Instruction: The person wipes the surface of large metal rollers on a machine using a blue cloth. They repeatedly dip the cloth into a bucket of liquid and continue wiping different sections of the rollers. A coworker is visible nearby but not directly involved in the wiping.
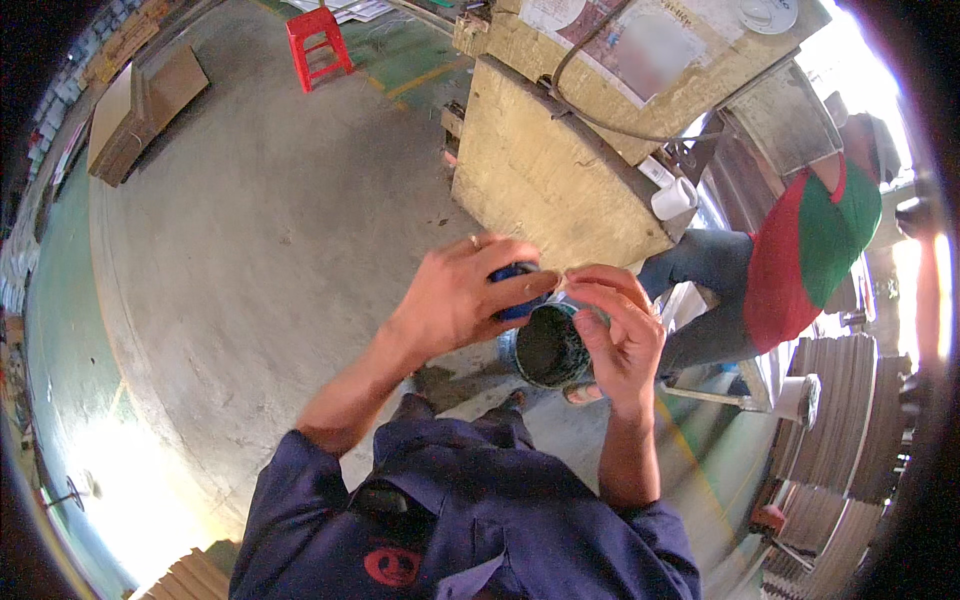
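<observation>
My left hand [465, 295] is wrapped round a round, dark blue object [515, 292], mostly hidden by the fingers; I cannot make out its exact kind. Beside it, my right hand [622, 325] has its fingertips drawn together close to the left fingertips. Whatever lies between those right fingertips is too small to make out. Just below both hands is a dark, round, open container [550, 347], bucket-like, with a stained inside. It appears lower than the hands, and I cannot tell whether either one touches it.
Ahead stands a worn yellowish cabinet [560, 165] with a cable and papers, and a white roll [674, 199] at its corner. A person in red and green [790, 260] is close at right. Cardboard stacks [825, 420] stand at right; a red stool [318, 48] stands far off.
</observation>
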`<state>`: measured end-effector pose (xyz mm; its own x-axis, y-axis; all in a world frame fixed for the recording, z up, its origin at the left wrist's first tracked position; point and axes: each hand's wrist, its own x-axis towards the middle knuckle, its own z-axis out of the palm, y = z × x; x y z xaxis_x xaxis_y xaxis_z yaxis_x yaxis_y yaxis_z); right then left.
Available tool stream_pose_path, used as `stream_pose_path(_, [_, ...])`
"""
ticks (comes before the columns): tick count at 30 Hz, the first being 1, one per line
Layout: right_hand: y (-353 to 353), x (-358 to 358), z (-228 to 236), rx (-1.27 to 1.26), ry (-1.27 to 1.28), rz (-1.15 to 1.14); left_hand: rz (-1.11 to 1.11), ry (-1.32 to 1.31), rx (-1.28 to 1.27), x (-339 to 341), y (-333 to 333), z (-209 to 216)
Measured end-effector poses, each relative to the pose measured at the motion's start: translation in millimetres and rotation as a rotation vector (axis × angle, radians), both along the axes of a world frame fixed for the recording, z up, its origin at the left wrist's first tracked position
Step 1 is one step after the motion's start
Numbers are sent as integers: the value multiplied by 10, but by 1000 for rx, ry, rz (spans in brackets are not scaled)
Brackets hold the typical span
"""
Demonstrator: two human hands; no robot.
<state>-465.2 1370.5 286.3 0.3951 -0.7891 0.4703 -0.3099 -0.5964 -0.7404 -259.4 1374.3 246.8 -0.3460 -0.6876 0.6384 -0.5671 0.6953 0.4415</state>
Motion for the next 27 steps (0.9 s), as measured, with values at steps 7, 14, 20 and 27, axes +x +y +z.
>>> stream_pose_path(7, [-63, 597, 522, -241, 170, 63, -14, -217, -169, 538, -87, 561])
stream_pose_path(14, [-376, 795, 289, -267, 157, 95, 80, -308, -65, 795, -165, 467])
stream_pose_path(20, [-963, 690, -190, -302, 254, 241, 112, -507, 143, 640, -616, 206])
stream_pose_path(27, [-1952, 105, -594, -191, 180, 388, -27, -700, 348, -21, -1544, 235])
